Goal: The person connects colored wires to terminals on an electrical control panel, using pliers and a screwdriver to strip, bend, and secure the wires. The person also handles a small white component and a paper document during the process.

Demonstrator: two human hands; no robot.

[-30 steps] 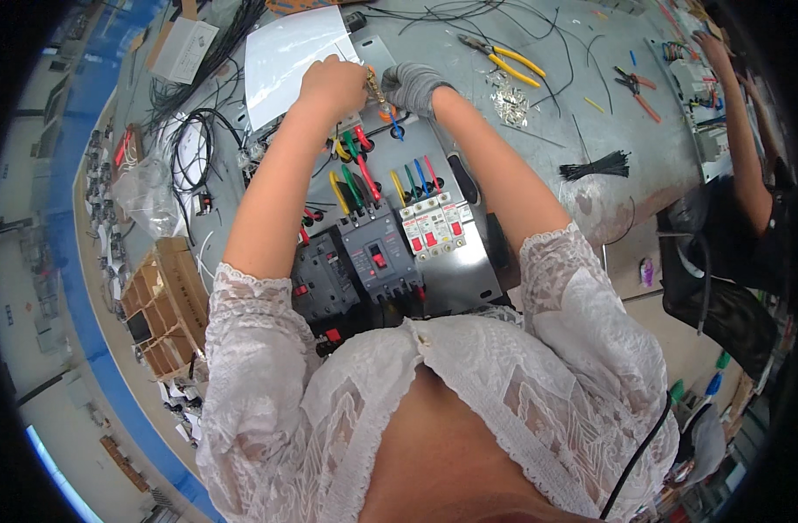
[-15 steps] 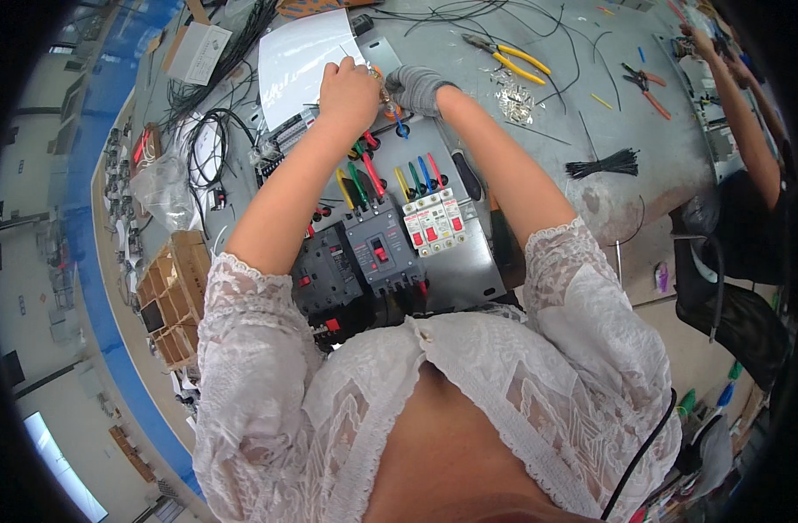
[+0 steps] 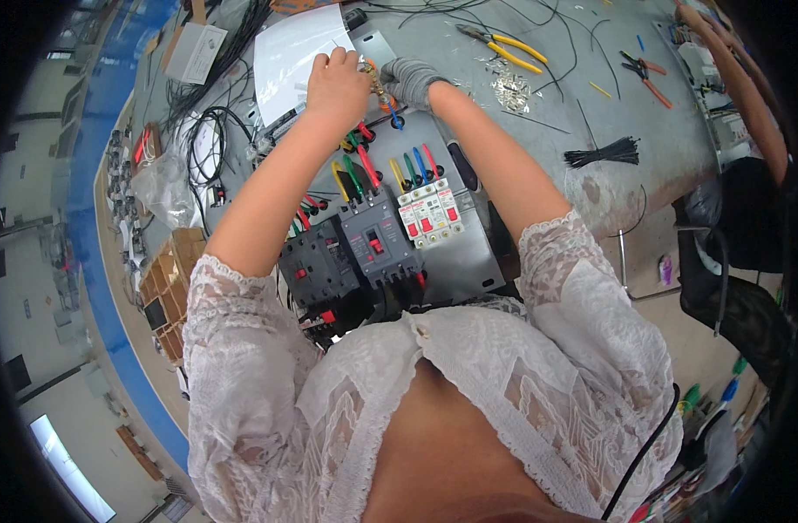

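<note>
A metal mounting plate lies on the grey bench and carries black circuit breakers and small white breakers. Coloured wires in red, green, yellow and blue rise from the breakers. My bare left hand and my grey-gloved right hand meet at the plate's far end. Both pinch the upper ends of the wires between them. What the fingertips do there is too small to tell.
A white sheet lies beyond my left hand. Yellow-handled pliers, loose ferrules, black cable ties and red cutters lie on the right. Black cable coils sit left. Another person's arm reaches in far right.
Both hands have stayed together at the wire ends. The view has shifted slightly, so the hands and plate sit a little higher in the picture.
</note>
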